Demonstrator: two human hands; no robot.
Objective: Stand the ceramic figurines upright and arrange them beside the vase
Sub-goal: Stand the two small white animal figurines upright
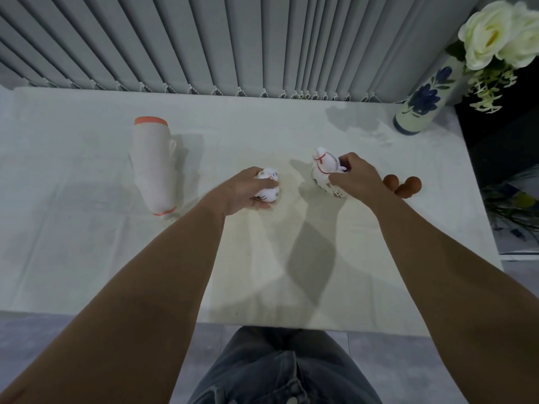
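Note:
A small round white figurine with painted marks lies on the white table at the middle, and my left hand is closed around it. To its right a taller white horse figurine with red trim stands tilted, gripped at its back by my right hand. A brown figurine lies partly hidden behind my right hand. The cream vase with blue flowers stands at the far right corner, holding white roses.
A tall white cylinder with orange bands lies on its side at the left of the table. Grey vertical blinds hang behind the far edge. The table's right edge borders dark clutter and plants.

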